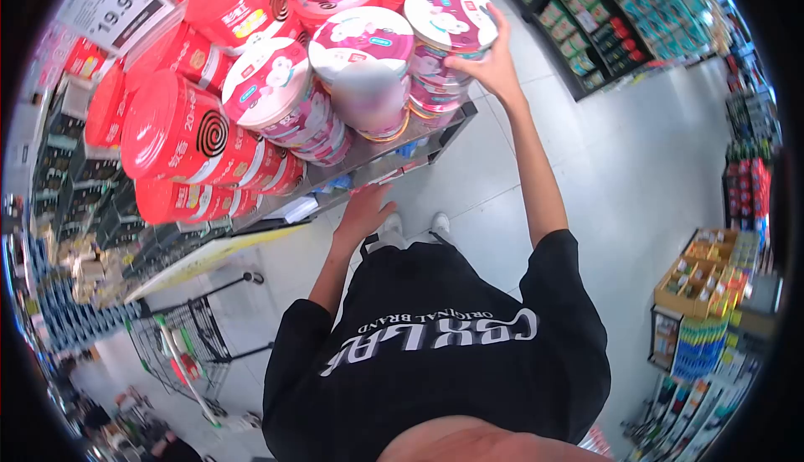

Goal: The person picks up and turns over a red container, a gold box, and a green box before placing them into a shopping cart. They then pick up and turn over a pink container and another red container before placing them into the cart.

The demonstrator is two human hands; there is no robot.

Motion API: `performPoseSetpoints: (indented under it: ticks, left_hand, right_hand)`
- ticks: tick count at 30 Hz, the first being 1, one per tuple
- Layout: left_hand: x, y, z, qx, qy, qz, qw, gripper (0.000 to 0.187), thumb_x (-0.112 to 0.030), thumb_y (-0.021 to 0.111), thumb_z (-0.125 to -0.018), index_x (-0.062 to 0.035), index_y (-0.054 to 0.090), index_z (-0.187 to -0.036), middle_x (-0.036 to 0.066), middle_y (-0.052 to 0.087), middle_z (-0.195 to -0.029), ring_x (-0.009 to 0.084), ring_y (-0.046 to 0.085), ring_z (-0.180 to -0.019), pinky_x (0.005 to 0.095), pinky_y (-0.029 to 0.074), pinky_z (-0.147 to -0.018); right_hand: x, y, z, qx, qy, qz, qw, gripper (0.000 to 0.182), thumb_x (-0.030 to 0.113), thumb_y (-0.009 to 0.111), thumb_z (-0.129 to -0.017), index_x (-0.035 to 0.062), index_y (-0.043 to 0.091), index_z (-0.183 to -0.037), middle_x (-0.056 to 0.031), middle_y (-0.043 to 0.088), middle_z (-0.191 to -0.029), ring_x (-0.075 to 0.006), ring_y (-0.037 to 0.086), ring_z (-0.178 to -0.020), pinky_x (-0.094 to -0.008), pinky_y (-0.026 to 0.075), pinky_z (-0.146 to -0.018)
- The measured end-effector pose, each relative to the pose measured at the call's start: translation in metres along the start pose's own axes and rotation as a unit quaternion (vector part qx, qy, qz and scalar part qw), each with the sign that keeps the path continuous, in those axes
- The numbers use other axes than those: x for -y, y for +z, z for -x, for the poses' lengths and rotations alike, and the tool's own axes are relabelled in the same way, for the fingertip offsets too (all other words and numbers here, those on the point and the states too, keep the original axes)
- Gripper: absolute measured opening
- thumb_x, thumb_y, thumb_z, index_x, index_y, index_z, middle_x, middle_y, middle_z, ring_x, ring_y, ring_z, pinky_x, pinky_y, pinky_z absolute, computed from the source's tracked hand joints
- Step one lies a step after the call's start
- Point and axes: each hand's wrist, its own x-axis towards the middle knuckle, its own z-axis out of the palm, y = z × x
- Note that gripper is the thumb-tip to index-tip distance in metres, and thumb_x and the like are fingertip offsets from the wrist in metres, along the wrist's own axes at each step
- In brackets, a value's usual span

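Observation:
My right hand point(494, 64) grips the right side of a pink and white canister point(450, 18), thumb on its side and fingers at the lid's edge. That canister sits on top of a stack at the display's right end. Two more pink and white canisters, one in the middle point(362, 39) and one to the left point(266, 83), stand beside it on similar stacks. Lower down, my left hand point(364, 213) is near the display's front edge point(360, 169), fingers apart, holding nothing visible.
Red tubs point(174, 127) fill the display's left side, below a price sign point(115, 5) reading 19.90. A shopping cart point(188, 349) stands at the lower left. Stocked shelves point(586, 30) are at the upper right, with a cardboard-box display point(699, 282) at the right.

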Motion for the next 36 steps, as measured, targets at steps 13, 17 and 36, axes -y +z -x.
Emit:
performPoseSetpoints:
  ticks: [13,17,36]
  left_hand:
    - [-0.165,-0.049,-0.096,-0.402,0.068,0.178,0.895,0.045,-0.019,0.062,-0.087,-0.0013,0.049,-0.125,0.013,0.051,-0.123,0.0253,0.051,-0.109,0.0365,0.039,-0.094]
    - [-0.203,-0.051,-0.115,-0.380,0.168,0.339,0.844,0.058,-0.022,0.059,-0.089,0.0019,0.035,-0.136,0.015,0.040,-0.136,0.0255,0.042,-0.121,0.0379,0.031,-0.104]
    - [-0.204,0.045,-0.047,-0.209,-0.082,0.654,0.722,0.079,-0.064,0.023,-0.093,-0.0044,0.024,-0.145,0.011,0.032,-0.146,0.0236,0.035,-0.132,0.0371,0.027,-0.109]
  right_hand:
    - [-0.013,-0.064,0.002,0.039,-0.037,-0.238,0.970,0.081,0.030,0.085,-0.062,0.0050,0.042,-0.126,-0.0150,0.053,-0.119,-0.0253,0.054,-0.111,-0.0350,0.045,-0.095]
    - [-0.027,-0.085,0.053,0.063,0.114,-0.516,0.847,0.093,0.058,0.067,-0.072,0.0014,0.032,-0.137,-0.0161,0.051,-0.124,-0.0260,0.054,-0.113,-0.0398,0.047,-0.096]
    - [0.063,-0.095,0.171,0.152,0.097,-0.103,0.978,0.065,0.036,0.068,-0.081,0.0088,0.040,-0.132,-0.0200,0.044,-0.129,-0.0312,0.049,-0.113,-0.0405,0.039,-0.095]
